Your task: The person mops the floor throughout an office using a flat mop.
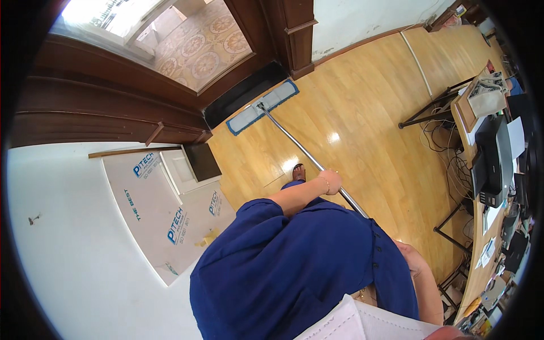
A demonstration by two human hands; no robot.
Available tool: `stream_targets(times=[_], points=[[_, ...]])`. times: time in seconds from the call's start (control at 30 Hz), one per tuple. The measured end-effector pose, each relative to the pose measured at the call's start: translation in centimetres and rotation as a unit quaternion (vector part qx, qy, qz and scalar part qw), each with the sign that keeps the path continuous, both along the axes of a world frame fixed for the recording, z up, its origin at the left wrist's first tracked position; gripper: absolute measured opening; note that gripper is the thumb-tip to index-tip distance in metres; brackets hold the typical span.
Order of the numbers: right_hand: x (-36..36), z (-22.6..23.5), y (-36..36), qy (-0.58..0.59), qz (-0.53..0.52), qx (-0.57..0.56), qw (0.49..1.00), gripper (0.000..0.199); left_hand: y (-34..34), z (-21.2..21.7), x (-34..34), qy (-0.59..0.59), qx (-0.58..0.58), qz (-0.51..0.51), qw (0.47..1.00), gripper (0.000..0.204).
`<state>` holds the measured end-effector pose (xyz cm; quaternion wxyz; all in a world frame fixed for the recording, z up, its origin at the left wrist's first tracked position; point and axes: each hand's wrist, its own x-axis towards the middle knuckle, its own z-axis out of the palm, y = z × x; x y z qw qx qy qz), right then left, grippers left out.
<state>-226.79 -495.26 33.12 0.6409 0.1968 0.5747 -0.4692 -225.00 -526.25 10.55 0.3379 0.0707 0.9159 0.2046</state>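
A flat dust mop with a grey-white head and blue fringe (263,107) lies on the wooden floor beside the dark door sill. Its silver pole (296,143) slants back toward me and passes behind my blue shirt. My left hand (330,181), with a thin bracelet at the wrist, is wrapped round the pole about midway along its visible length. At the lower right, my right hand (412,259) is close to the shirt's buttoned edge, roughly in line with the pole. The shirt hides its fingers, so whether it grips the pole does not show.
Ahead stands a brown wooden door frame (275,34) with glass. On the left, printed white panels (153,209) lean against the wall. A desk (479,249) with a black printer (496,161) and papers runs along the right, cables (450,147) hanging under it. A pale strip (416,63) crosses the floor.
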Motion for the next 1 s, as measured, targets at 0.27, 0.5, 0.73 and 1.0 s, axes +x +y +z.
stream_targets(times=[0.27, 0.5, 0.73, 1.0], points=[[1.1, -0.7, 1.0, -0.008, -0.018, -0.033, 0.999, 0.046, 1.0, -1.5, 1.0, -0.013, -0.002, 0.003, 1.0, 0.019], [1.2, -1.0, 1.9, 0.017, -0.003, -0.049, 0.999, 0.044, 1.4, -0.8, 1.5, 0.006, -0.019, 0.005, 1.0, 0.019], [0.8, 1.8, -5.1, 0.038, 0.043, 0.011, 0.998, 0.041, -2.0, -1.7, 2.7, -0.014, -0.035, 0.03, 0.999, 0.019], [0.6, 0.7, -11.0, 0.05, 0.028, -0.035, 0.998, 0.042, -8.3, -3.1, 2.3, 0.007, -0.064, 0.068, 0.996, 0.021]])
